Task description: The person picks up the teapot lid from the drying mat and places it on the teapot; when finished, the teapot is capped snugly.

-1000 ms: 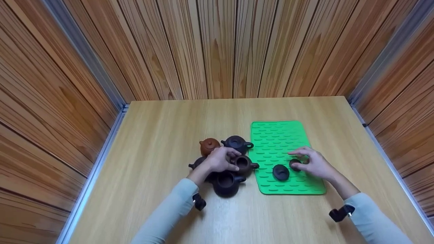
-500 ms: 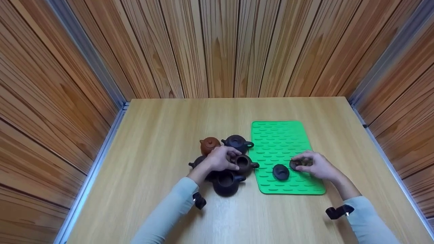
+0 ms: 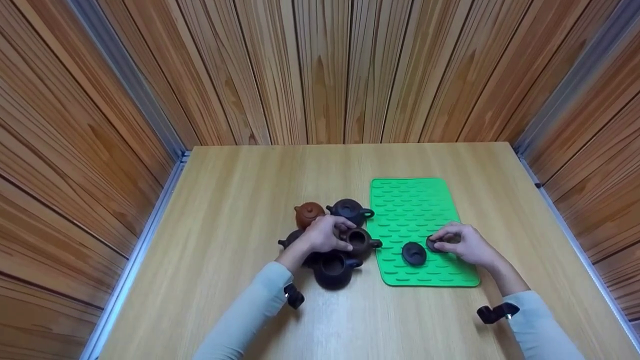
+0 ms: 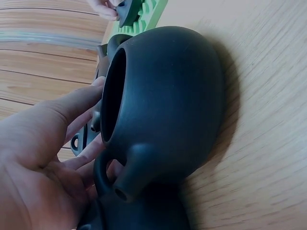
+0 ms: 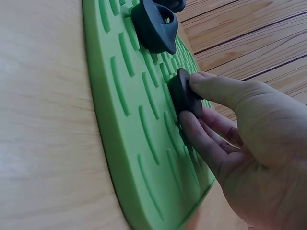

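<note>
My left hand (image 3: 322, 235) rests at the brown lidless teapot (image 3: 361, 253), its thumb and fingers curled about the left side of the body. Partly hidden in the left wrist view, that grip passes behind a dark lidless teapot (image 4: 172, 91), which stands nearer me. Over the green mat (image 3: 410, 210), my right hand (image 3: 465, 244) pinches a small dark teapot lid (image 5: 183, 93) by its edge between thumb and fingers. The lid is slightly tilted, at or just above the mat. Beside it lies a larger black lid (image 3: 414, 254).
A reddish-brown lidded teapot (image 3: 308, 214) and a black lidded teapot (image 3: 347, 210) stand behind my left hand. Another dark teapot (image 3: 291, 240) is mostly covered by that hand. Wood-panelled walls (image 3: 320, 75) enclose the wooden table (image 3: 240, 200) at the back and sides.
My right hand has moved slightly toward me over the small lid and closed its fingers on the edge, tilting it. The left hand and the teapots have stayed in place.
</note>
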